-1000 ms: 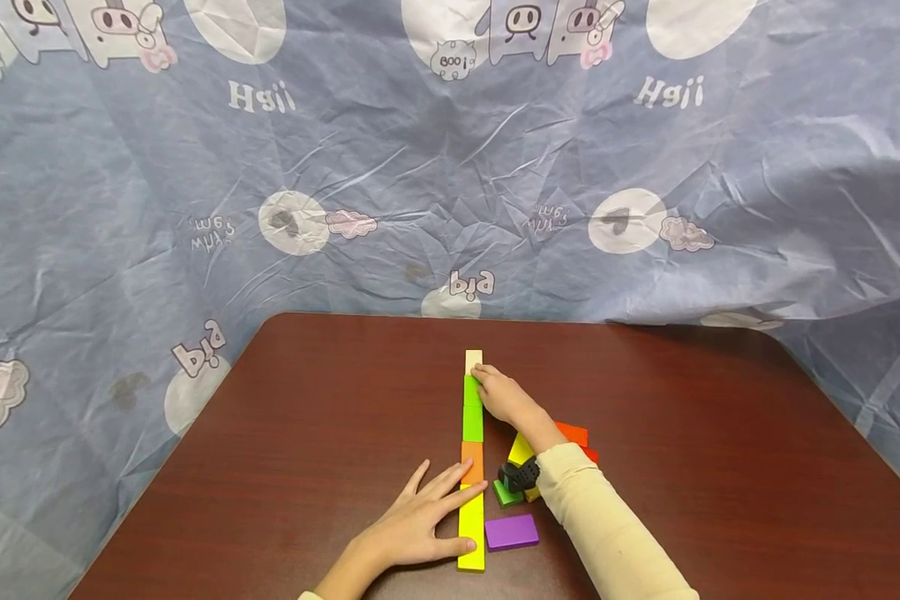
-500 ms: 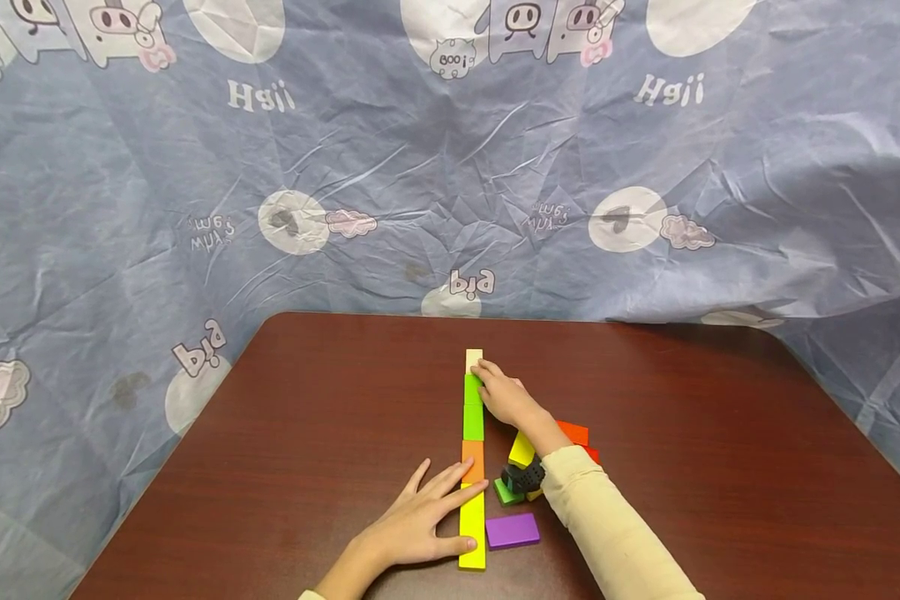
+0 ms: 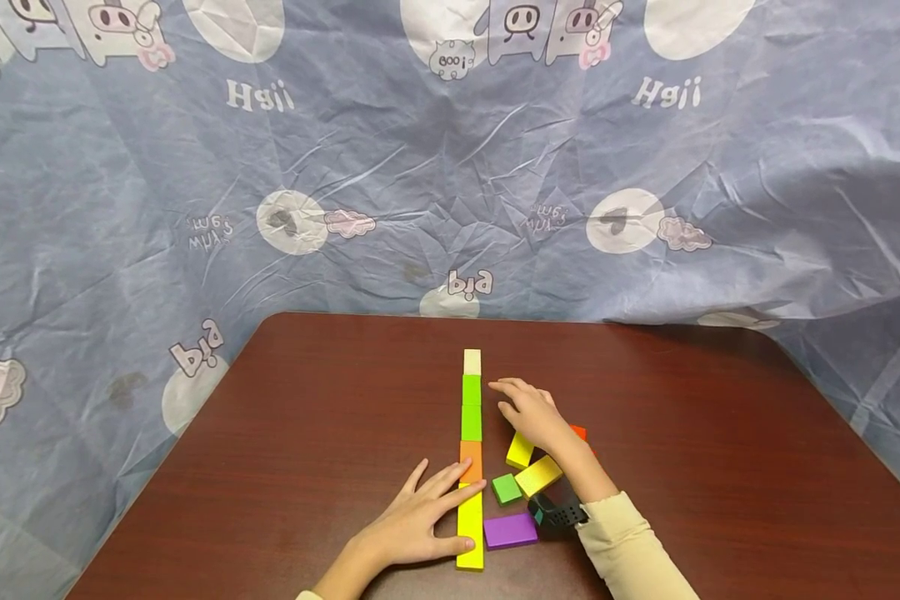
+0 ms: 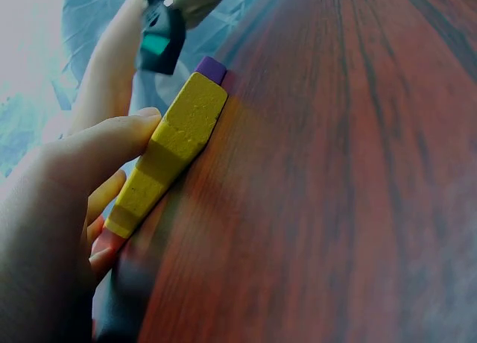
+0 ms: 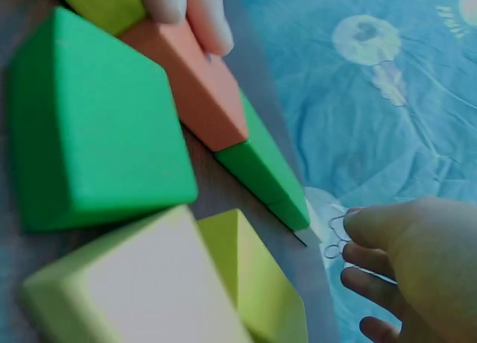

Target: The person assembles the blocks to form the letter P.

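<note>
On the table (image 3: 330,408), a row of blocks (image 3: 472,448) lies left of some loose blocks (image 3: 537,475), and a cloth (image 3: 390,175) hangs behind.

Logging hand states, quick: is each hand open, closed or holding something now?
Left hand: open, resting on the orange block and the row's yellow end.
Right hand: open, holding nothing.

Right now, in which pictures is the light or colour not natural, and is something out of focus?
Head view: fairly even light, the row of blocks clear; left wrist view: glare whitens the cloth at upper left, and a darker band crosses the yellow block; right wrist view: bluish cloth, nearest block soft-edged.
</note>
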Demonstrator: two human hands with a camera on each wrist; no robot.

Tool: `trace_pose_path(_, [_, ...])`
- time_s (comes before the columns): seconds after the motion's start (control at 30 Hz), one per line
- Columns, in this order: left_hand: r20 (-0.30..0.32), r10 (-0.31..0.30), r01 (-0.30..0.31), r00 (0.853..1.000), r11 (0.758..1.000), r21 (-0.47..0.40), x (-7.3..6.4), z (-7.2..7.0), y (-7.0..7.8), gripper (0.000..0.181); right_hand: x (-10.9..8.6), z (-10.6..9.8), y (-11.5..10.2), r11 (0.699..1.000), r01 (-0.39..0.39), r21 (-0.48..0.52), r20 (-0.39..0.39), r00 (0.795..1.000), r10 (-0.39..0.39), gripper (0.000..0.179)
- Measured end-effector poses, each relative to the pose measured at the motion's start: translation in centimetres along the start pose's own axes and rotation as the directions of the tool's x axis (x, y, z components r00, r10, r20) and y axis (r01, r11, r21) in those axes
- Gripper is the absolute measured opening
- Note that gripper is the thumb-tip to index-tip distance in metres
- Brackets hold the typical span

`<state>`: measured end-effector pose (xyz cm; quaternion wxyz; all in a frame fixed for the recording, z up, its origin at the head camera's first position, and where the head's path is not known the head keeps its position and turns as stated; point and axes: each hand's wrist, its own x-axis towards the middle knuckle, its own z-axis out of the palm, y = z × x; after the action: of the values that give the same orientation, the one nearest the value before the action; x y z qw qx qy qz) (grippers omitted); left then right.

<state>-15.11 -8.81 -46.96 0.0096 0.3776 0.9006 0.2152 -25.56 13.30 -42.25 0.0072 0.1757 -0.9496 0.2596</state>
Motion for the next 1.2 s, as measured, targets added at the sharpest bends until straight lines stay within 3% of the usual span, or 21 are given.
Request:
trace_pose_path(0.27, [-0.007,0.003,-0.003,1.000,1.000,0.005,0.0,0.1,0.1,0.065,-3.2,-0.6,0.6,0.999,-0.029,0.030,0.004,1.000,0.029,0.034])
trace_pose_path(0.53, [0.004,-0.005,0.005,1.000,1.000,-0.013,0.2,0.1,0.1,0.066,-5.0,-2.4,2.0,0.994,0.012,0.105,0.201,0.979,-0.033,0.034])
trace_pose_path(0.63, [0.008,-0.006,0.006,1.000,1.000,-0.014,0.1,0.0,0.1,0.066,-4.8,-1.9,2.1,0.996,0.001,0.087,0.148,0.989,-0.014,0.031])
trace_pose_path(0.73, [0.006,-0.005,0.005,1.000,1.000,-0.010,0.0,0.0,0.1,0.066,-4.4,-0.7,1.9,0.999,-0.036,0.026,0.027,0.999,0.036,0.032])
trace_pose_path(0.9, [0.003,-0.006,0.006,1.000,1.000,-0.013,0.0,-0.1,0.0,0.066,-3.8,1.1,1.0,0.990,-0.123,-0.067,-0.139,0.984,0.113,0.035])
trace_pose_path(1.03, [0.014,-0.016,0.016,1.000,0.999,-0.031,0.1,-0.1,0.0,0.066,-3.8,1.2,0.6,0.986,-0.138,-0.091,-0.167,0.978,0.121,0.035])
trace_pose_path(1.2, [0.018,-0.019,0.019,1.000,0.999,-0.026,0.1,0.0,0.0,0.066,-4.1,-0.2,0.2,0.994,-0.050,-0.100,-0.100,0.994,0.040,0.026])
